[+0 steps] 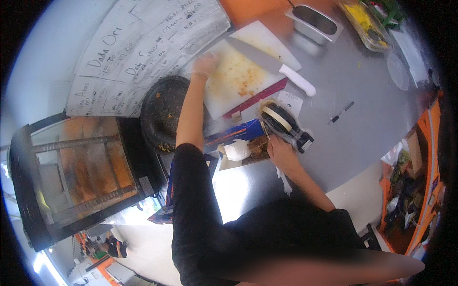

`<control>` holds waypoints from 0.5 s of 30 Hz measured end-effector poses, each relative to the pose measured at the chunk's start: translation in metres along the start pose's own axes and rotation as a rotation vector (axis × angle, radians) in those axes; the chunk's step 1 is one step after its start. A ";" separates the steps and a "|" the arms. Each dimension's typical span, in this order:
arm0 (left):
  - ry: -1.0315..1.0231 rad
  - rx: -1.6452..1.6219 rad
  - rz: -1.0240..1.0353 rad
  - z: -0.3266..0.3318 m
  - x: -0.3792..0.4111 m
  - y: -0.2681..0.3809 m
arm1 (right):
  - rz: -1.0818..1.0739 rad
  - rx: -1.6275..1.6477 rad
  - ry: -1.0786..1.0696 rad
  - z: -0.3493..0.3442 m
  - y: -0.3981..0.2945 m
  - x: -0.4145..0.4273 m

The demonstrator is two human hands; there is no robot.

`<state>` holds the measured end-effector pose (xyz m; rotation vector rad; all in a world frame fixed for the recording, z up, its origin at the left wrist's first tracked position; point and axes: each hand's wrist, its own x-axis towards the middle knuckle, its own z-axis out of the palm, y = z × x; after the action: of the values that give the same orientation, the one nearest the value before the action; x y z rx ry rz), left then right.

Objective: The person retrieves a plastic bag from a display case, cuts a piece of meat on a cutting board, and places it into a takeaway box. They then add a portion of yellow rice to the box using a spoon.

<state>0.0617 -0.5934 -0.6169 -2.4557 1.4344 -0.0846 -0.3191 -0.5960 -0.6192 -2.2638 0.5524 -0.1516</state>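
My left hand point(205, 64), in what looks like a clear glove, is over the left edge of a stained white cutting board point(232, 77); its fingers are blurred. A knife with a white handle point(297, 80) lies across the board. My right hand point(281, 150) touches the right end of an open blue takeaway box point(232, 134); its fingertips are partly hidden. The box holds a white rounded packet of food point(237, 150) and brown fried pieces point(258, 144). Right above this hand lies a black tape dispenser point(281, 118) in clear wrap.
A black pan point(162, 114) stands left of the board, beside a glass-fronted food warmer point(82, 171). At the back are a metal container point(315, 25), a clear tray of yellow food point(363, 23) and a whiteboard with writing point(143, 46). A pen point(341, 112) lies on the steel counter. A person point(116, 246) is far off.
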 end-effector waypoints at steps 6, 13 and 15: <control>0.406 -0.572 0.020 -0.087 -0.081 -0.003 | 0.026 -0.051 -0.067 0.004 0.010 0.002; 0.500 -0.945 0.238 -0.185 -0.292 0.081 | 0.011 -0.006 0.009 0.003 0.001 0.000; 0.343 -1.041 0.353 -0.145 -0.321 0.116 | -0.040 -0.028 0.009 0.009 0.003 0.001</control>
<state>-0.2254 -0.4027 -0.4803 -2.9474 2.5212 0.4506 -0.3169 -0.5918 -0.6275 -2.3033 0.5176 -0.1752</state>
